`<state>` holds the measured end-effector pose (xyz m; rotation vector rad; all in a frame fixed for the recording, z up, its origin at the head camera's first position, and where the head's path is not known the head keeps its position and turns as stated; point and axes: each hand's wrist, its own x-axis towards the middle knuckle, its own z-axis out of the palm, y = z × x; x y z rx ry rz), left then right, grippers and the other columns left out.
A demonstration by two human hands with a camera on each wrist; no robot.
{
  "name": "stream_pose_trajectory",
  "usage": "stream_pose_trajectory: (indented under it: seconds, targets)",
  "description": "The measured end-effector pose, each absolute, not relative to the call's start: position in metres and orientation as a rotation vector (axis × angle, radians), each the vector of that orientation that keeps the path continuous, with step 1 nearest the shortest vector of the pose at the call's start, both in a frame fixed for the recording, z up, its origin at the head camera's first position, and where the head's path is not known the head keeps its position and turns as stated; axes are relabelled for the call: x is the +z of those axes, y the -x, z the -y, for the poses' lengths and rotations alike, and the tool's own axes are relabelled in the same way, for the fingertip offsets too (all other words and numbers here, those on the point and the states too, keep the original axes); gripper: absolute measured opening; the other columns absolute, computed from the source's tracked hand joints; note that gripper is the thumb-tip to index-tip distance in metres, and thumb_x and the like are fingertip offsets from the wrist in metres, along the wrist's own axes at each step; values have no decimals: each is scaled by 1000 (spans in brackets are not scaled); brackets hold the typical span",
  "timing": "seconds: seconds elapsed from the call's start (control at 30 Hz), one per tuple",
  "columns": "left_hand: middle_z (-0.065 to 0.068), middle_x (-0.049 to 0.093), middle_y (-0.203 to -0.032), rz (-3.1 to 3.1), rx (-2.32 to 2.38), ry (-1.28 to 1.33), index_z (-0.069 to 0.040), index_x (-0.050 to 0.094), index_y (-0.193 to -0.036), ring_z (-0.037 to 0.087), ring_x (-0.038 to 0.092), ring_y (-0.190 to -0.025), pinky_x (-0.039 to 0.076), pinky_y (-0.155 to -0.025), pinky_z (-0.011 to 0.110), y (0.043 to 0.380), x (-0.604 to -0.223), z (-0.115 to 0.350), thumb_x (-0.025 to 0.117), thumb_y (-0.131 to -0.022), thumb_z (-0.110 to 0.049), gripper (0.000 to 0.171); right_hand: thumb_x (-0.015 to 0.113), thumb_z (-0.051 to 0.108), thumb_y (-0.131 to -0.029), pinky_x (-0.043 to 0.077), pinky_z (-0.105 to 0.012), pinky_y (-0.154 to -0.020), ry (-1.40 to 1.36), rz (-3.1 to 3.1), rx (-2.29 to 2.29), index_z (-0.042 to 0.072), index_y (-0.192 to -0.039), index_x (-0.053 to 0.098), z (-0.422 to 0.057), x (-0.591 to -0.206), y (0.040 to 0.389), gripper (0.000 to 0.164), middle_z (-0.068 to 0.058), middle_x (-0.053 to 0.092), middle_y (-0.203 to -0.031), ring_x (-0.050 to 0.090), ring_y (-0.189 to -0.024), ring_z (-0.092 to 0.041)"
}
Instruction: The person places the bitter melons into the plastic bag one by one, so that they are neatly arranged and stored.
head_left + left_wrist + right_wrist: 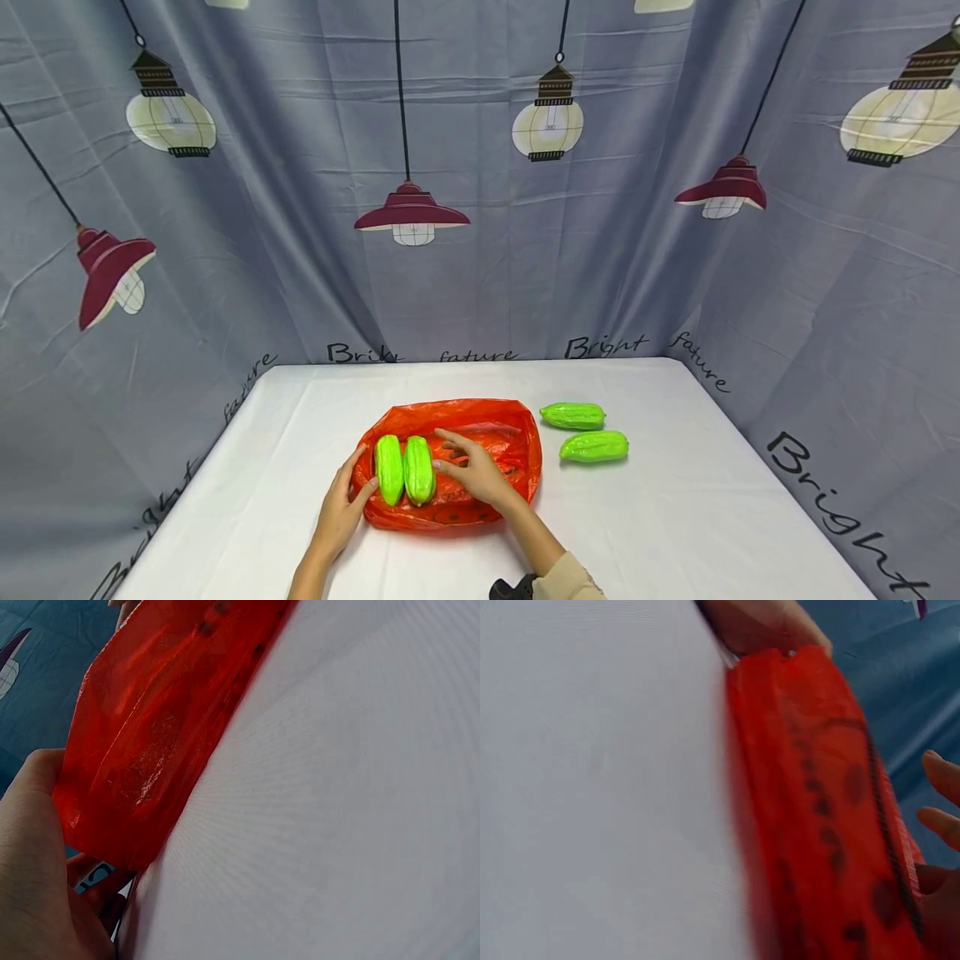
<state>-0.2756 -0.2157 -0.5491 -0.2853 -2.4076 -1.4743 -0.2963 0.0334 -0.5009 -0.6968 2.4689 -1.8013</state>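
A red plastic bag (491,421) lies spread open on the white table, its sides standing up as a low rim. Inside it, toward the left, two bright green ridged bitter melons (389,469) lie side by side. My left hand (339,510) holds the bag's left edge, thumb on one side of the plastic and fingers on the other, as the left wrist view also shows. Over the middle of the bag hovers my right hand (480,477), fingers spread and slightly bent beside the nearer bitter melon (419,472), with nothing between them.
Two more bitter melons (594,447) lie on the table (697,500) just right of the bag, one behind the other. A grey curtain (480,292) printed with lamps and lettering surrounds the table's back and sides.
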Motion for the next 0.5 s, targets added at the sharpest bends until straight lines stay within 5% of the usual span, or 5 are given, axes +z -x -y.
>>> stream_pose_trajectory:
  seconds: [0.17, 0.5]
  targets:
    - [16, 34, -143, 2405, -1487, 294, -13, 34, -143, 33, 29, -131, 23, -104, 52, 277, -549, 214, 59, -91, -25, 58, 65, 18, -87, 45, -40, -88, 740, -2393, -1837, 11, -134, 49, -63, -475, 291, 50, -15, 54, -126, 49, -111, -34]
    - [14, 34, -144, 2411, -1485, 276, -13, 34, -143, 31, 28, -131, 24, -104, 51, 275, -550, 215, 58, -91, -27, 59, 63, 14, -88, 47, -32, -88, 757, -2299, -1960, 10, -139, 42, -131, -451, 296, 55, -22, 43, -135, 46, -118, -32]
